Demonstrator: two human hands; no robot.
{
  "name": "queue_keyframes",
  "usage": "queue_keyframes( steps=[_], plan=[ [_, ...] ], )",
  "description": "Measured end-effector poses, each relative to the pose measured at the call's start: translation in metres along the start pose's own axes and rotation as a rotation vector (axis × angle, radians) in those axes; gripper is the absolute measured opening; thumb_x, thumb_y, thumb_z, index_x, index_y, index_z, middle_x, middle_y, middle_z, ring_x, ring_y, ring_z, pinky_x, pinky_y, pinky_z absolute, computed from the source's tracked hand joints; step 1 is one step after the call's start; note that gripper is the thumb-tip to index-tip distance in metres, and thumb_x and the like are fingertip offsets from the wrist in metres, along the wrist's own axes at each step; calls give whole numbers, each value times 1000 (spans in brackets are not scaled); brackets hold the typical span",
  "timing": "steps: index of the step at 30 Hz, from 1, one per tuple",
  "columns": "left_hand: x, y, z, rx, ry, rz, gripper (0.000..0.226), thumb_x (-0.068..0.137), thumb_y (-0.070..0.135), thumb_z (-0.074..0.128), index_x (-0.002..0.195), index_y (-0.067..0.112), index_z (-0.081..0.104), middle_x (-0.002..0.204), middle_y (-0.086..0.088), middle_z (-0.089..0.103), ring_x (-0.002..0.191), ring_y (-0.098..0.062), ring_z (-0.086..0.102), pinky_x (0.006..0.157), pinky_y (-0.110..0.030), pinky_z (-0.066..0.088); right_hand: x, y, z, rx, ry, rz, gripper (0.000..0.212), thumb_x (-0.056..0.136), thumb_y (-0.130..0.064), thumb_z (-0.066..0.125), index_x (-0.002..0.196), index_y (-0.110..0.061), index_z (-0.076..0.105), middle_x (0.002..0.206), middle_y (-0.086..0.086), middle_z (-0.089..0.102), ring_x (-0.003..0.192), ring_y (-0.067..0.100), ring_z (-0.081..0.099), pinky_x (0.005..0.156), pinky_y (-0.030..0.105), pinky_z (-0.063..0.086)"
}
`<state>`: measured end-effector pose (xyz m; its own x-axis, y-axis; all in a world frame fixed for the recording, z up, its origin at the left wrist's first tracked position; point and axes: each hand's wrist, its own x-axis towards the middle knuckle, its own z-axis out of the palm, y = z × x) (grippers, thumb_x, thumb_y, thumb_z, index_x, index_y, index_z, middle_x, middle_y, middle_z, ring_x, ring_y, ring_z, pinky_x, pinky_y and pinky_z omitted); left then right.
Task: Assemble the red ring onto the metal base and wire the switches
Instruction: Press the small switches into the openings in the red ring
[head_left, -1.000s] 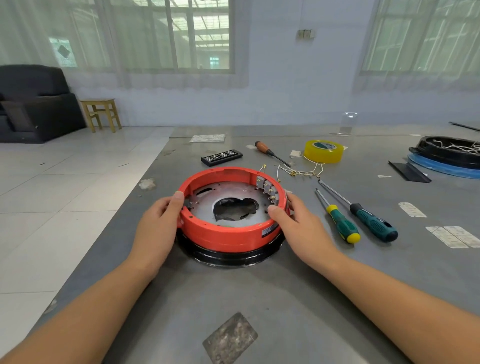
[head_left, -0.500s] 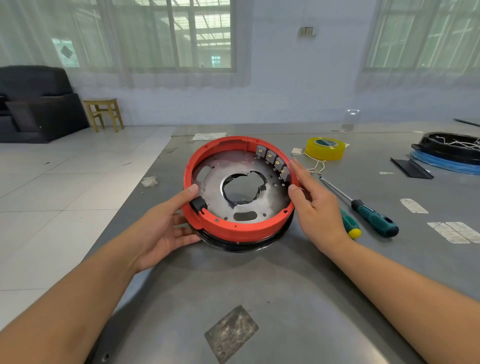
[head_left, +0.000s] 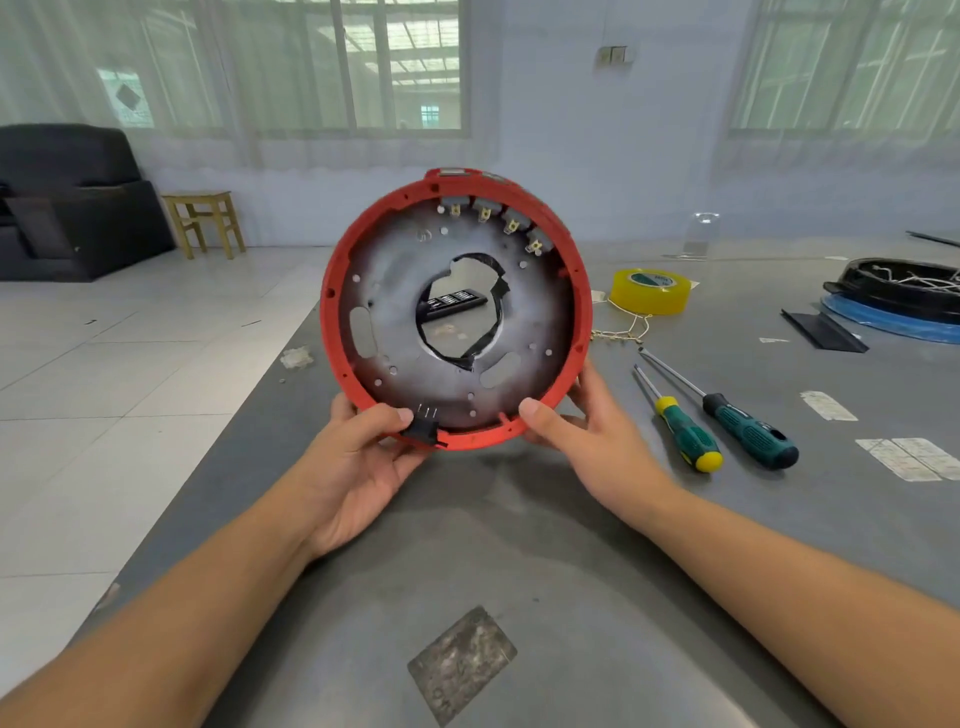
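Hands hold a round assembly up off the grey surface (head_left: 545, 545), tilted almost on edge so its inside faces the camera. The left hand (head_left: 358, 457) grips the lower left of the red ring (head_left: 328, 312), thumb pressed beside a small black connector (head_left: 423, 427) on the rim; the right hand (head_left: 587, 441) grips the lower right, thumb on the rim's near face and fingers curled behind it. The ring already sits around the metal base (head_left: 415, 364), a dull plate with a large centre hole. Four grey switches (head_left: 493, 218) line the upper inside of the ring, and their brass terminals look bare, with no wires attached. This appears to be an inspection between steps: ring fitted, wiring not yet begun. On the surface to the right lie a bundle of thin wires (head_left: 621, 332), a yellow tape roll (head_left: 650, 291) and two green-handled screwdrivers (head_left: 727, 426). The next move probably calls for laying the assembly flat, freeing one hand, and bringing the wires to the switch terminals.
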<state>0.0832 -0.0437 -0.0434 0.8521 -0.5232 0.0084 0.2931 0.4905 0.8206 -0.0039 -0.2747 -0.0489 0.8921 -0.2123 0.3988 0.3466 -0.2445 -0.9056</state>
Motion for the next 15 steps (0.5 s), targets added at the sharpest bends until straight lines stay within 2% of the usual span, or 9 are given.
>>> queue_keyframes(
  steps=[3,5,8,10,12,13,15],
  plan=[
    [0,1,-1,26,-47,-5,83,74,-15,60,153,-1,38,147,-25,58,137,-38,55,106,-50,54,-1,0,1,49,-11,-56,76,93,-22,72,157,-30,33,143,-17,58,118,11,68,94,21,54],
    [0,-1,-1,56,-53,-12,79,78,-10,56,155,-2,39,147,-25,59,140,-40,54,107,-50,53,-1,0,0,37,1,-71,75,92,-26,73,156,-32,34,142,-16,59,117,12,68,94,21,53],
    [-2,3,-2,126,-59,-17,72,82,-4,64,152,-1,45,144,-25,62,129,-36,64,108,-48,53,0,-1,-2,46,28,-51,79,88,-40,75,156,-37,35,138,-15,61,111,18,71,93,29,58],
    [-2,5,0,188,-44,27,75,83,6,75,152,3,46,142,-23,63,119,-32,68,107,-50,55,2,-2,-3,33,68,-7,75,85,-50,74,152,-40,40,125,-12,67,100,22,73,83,34,61],
    [-1,5,3,211,49,134,90,78,16,79,157,11,36,143,-17,64,121,-29,68,109,-57,52,4,-1,-2,62,102,79,65,80,-56,71,140,-40,52,104,-5,71,80,22,71,71,34,59],
    [0,4,4,233,105,195,101,76,19,81,162,21,27,149,-12,60,128,-24,64,113,-55,48,5,0,0,75,113,138,57,77,-58,69,131,-41,59,94,-3,71,72,23,67,66,34,57],
    [-1,3,7,412,155,281,122,75,38,85,164,45,3,172,5,26,151,-9,38,126,-45,30,8,0,3,57,134,254,40,74,-64,64,107,-43,67,79,-1,68,62,24,62,64,36,53]
  ],
)
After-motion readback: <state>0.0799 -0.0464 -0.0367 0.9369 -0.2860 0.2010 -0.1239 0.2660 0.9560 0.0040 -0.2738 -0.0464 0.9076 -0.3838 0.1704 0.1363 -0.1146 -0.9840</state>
